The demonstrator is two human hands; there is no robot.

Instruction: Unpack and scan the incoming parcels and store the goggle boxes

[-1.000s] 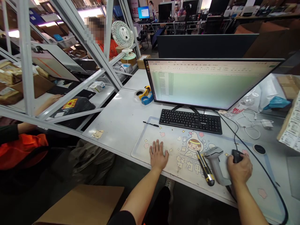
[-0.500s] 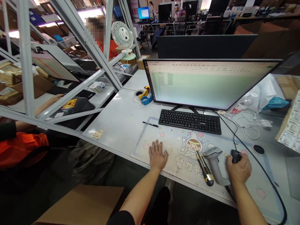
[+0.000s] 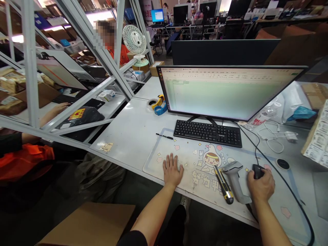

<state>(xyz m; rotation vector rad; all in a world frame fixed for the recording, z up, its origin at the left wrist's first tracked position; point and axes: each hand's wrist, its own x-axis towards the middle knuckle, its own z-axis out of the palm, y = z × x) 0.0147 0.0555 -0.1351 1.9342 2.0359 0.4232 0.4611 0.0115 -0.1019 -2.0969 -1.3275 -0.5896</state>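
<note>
My left hand (image 3: pixel 172 169) lies flat, fingers spread, on the printed desk mat (image 3: pixel 194 160) near the table's front edge. My right hand (image 3: pixel 260 184) is wrapped over a black wired mouse (image 3: pixel 257 170) on the mat's right side. A grey barcode scanner (image 3: pixel 235 179) lies just left of that hand, and a yellow-and-black utility knife (image 3: pixel 223 184) lies beside the scanner. Behind the mat are a black keyboard (image 3: pixel 208 132) and a wide monitor (image 3: pixel 225 92) showing a spreadsheet.
A black pen (image 3: pixel 164 136) lies left of the keyboard; tape rolls (image 3: pixel 156 104) sit by the monitor's left edge. White cables (image 3: pixel 274 136), bags and a labelled box (image 3: pixel 317 136) crowd the right. A metal rack (image 3: pixel 84 92) separates a neighbouring desk where people in orange sit. A cardboard box (image 3: pixel 89 223) stands below.
The rows listed on the spreadsheet have shrunk to a few lines at the top. Both hands have stayed in place.
</note>
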